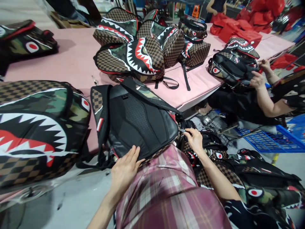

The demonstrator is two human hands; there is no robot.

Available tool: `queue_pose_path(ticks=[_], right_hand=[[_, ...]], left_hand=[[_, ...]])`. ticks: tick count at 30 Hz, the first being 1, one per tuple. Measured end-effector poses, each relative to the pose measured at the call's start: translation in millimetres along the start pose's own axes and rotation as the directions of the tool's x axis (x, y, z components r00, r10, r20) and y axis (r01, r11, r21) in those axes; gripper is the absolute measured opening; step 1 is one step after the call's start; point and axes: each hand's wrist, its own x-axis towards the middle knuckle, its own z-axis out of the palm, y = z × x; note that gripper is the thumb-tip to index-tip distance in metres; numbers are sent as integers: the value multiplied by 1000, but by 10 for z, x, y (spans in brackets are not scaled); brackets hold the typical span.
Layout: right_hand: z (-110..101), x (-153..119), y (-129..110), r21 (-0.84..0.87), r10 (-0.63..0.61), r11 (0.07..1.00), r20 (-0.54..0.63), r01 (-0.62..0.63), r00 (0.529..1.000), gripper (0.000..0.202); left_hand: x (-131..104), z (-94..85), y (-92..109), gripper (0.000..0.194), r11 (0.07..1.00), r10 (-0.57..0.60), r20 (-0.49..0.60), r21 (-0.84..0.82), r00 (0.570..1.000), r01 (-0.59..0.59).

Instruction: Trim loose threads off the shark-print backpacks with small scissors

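Head view, far left: shark-face bag, fully formed; whether finished, can't tell.
Backpack: on lap against pink table, back panel up; panel and straps already attached.
Left hand: flat, fingers extended, pressing lower edge.
Right hand: finger and thumb pinching small metal tool at backpack's corner; detail work there seems unfinished.
Lower-right bags: assembled-looking; done or waiting, unclear.

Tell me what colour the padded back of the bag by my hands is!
The padded back is black, seen best in the head view.
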Motion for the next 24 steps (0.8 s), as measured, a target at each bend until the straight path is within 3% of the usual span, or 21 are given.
queue_pose_path(ticks=[11,14,19,21,24], right_hand=[[-43,129,70,-127,-171,976,64,178,983,21],[-12,102,81,-96,-121,988,41,125,992,20],[-10,66,131,145,133,979,83,-144,988,20],[-23,69,136,141,143,978,73,-152,987,21],[-32,83,105,46,51,998,52,-53,997,21]], left_hand=[[-6,40,12,51,1000,1,16,25,1000,-1],[-4,26,26,51,1000,-4,16,12,1000,4],[1,5,32,50,1000,-1,1,17,1000,1],[1,5,31,49,1000,-2,6,22,1000,2],[0,16,31,50,999,2,-8,33,1000,-2]])
